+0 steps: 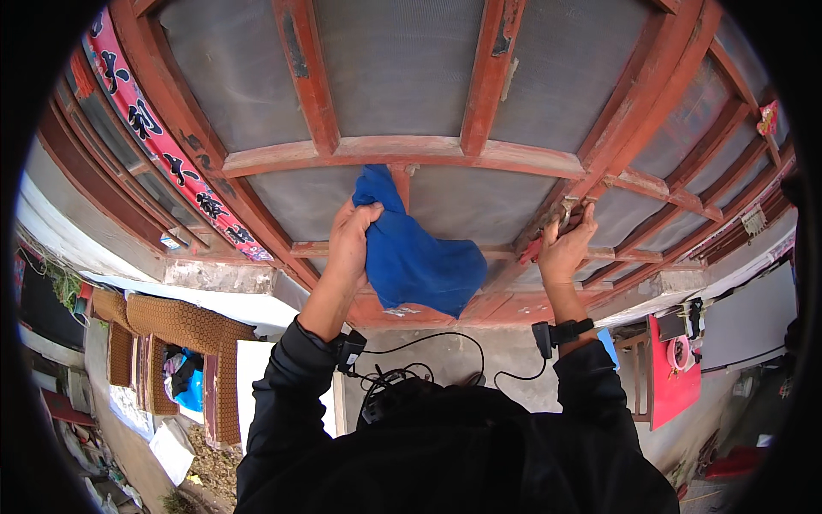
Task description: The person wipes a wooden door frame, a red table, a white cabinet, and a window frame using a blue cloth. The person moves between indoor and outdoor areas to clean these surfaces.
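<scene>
A blue cloth (420, 257) hangs from my left hand (352, 247), pinched between thumb and fingers. It drapes in front of the lower panes of a red-painted wooden door (398, 151) with mesh or cloudy panes. My right hand (568, 247) is at the door's right-hand stile, its thumb and fingers around a worn metal latch (568, 209). The inner side of that grip is partly hidden. A scrap of red fabric (532, 249) shows beside the right thumb. Both wrists wear black straps with cabled devices.
A red paper banner (173, 157) with black writing runs down the left frame. Below left stands a brown patterned sofa (186, 321) with clothes (186, 379) by it. At right is a red table (674, 385) holding a pink basin (678, 352). Black cables (411, 369) hang near my body.
</scene>
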Motion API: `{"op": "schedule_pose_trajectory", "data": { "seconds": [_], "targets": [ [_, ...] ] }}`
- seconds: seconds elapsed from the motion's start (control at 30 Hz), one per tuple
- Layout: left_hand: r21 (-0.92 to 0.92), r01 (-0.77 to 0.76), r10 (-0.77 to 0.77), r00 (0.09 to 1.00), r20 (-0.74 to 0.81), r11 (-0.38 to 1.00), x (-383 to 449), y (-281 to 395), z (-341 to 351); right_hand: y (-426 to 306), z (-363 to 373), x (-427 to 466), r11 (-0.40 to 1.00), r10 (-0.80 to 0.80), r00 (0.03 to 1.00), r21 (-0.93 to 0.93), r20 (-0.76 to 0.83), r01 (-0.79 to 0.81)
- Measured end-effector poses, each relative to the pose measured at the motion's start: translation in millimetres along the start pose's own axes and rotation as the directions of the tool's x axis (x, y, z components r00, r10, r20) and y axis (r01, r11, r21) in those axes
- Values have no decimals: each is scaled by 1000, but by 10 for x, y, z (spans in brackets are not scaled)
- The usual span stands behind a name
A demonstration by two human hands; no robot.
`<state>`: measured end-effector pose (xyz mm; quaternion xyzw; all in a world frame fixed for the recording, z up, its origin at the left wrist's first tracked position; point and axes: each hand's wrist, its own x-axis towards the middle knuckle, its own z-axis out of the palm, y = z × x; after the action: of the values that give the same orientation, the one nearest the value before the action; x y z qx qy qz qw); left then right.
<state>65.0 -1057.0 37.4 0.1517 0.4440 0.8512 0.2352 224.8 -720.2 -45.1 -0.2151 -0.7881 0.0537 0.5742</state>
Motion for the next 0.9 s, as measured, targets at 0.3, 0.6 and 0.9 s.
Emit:
{"op": "schedule_pose_trajectory", "data": {
  "seconds": [0.3, 0.6, 0.9],
  "targets": [
    [274, -31, -2, 993, 119, 961, -205, -131, -205, 65, 37, -51, 996, 88, 996, 28, 29, -89],
    [-49, 298, -289, 947, 137, 953, -321, -181, 246, 16, 6, -44, 995, 90, 995, 36, 45, -91],
    [108, 180, -193, 972, 134, 978, -398, -190, -258, -709, -483, 170, 968, -214, 977, 133, -14, 214]
  ]
}}
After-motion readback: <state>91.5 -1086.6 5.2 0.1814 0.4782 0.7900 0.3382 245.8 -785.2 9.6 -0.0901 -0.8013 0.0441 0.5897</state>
